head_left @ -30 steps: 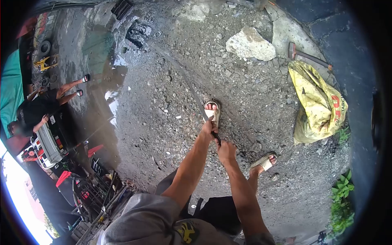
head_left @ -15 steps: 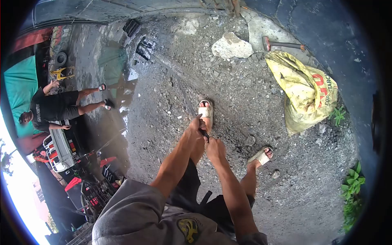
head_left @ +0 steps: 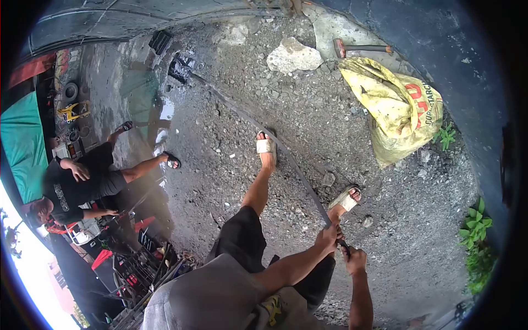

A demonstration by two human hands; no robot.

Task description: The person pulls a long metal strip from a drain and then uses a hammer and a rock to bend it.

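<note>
A long dark bar (head_left: 291, 158) runs from the wet patch at the upper left down to my two hands. My left hand (head_left: 328, 237) is wrapped round it near its lower end, beside my sandalled foot (head_left: 345, 201). Just right of it, my right hand (head_left: 356, 259) is closed on the end of the same bar. The bar passes by my other foot (head_left: 266, 148). Its far end lies at a dark, wet hole (head_left: 180, 70), where the tip cannot be made out clearly.
A yellow sack (head_left: 393, 107) slumps near the wall, with a hammer (head_left: 360, 48) above it and a pale rock (head_left: 294, 56) nearby. At the left a person (head_left: 82, 181) in dark clothes walks near metal racks. A black crate (head_left: 160, 42) and green plants (head_left: 476, 224) also show.
Both my hands have swung to the right and down in the view with the bar, which now looks bent. The other person has stepped nearer, and the view has shifted slightly.
</note>
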